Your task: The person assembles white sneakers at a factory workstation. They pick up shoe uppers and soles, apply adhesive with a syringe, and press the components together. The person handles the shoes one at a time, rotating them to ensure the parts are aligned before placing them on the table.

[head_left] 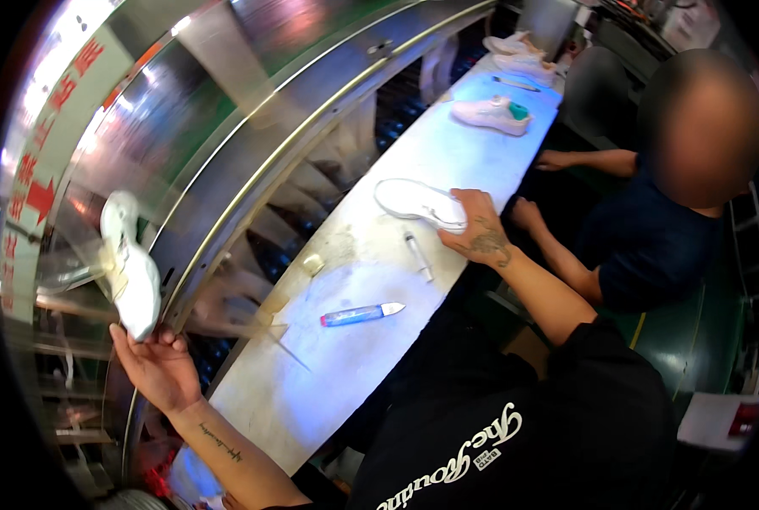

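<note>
white shoe [130, 270]: motion-blurred | sole [419, 204]: near end under right hand [480, 231] | far shoes [520, 53]: too small

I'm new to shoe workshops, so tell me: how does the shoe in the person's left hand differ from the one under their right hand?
The raised shoe is held up off the bench in the left hand, standing nearly on end; the flat shoe lies on the white bench under the right hand. The raised shoe sits beside the metal housing; the flat shoe lies near a co-worker. Both are white.
</note>
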The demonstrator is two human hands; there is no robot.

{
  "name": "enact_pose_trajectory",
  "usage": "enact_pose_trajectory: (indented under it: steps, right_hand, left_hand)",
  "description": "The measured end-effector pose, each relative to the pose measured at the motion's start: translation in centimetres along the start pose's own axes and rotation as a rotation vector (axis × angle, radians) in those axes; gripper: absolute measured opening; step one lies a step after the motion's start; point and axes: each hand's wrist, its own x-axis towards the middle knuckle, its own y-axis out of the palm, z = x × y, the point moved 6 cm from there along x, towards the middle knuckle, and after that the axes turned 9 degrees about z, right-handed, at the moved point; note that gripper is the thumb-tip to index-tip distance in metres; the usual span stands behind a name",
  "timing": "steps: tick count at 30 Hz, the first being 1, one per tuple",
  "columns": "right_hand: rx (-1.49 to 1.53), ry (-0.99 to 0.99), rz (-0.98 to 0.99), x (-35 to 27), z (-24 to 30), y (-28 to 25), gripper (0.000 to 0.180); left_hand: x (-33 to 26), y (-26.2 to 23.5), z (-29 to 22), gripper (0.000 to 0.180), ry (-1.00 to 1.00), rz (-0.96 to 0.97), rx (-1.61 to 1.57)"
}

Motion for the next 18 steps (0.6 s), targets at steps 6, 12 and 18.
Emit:
enact_pose_trajectory:
  steps: [6,12,18]
  right_hand:
    - [-0.096,0.089,-0.101,-2.9,-1.1,-0.2,0.083]
    - [-0.343,-0.006,-0.236,-3.5,1.4,-1.2,0.071]
    - [-0.045,-0.323,-0.151,-4.5,12.6,1.3,0.061]
  left_hand:
    - [-1.8,-2.4,-0.1,0.058,0.130,0.063,0.075]
    - [-2.1,-13.5,9.7,0.024,0.434,-0.516,1.133]
    - [7.3,-20.7,22.5,0.053,0.543,-0.423,1.885]
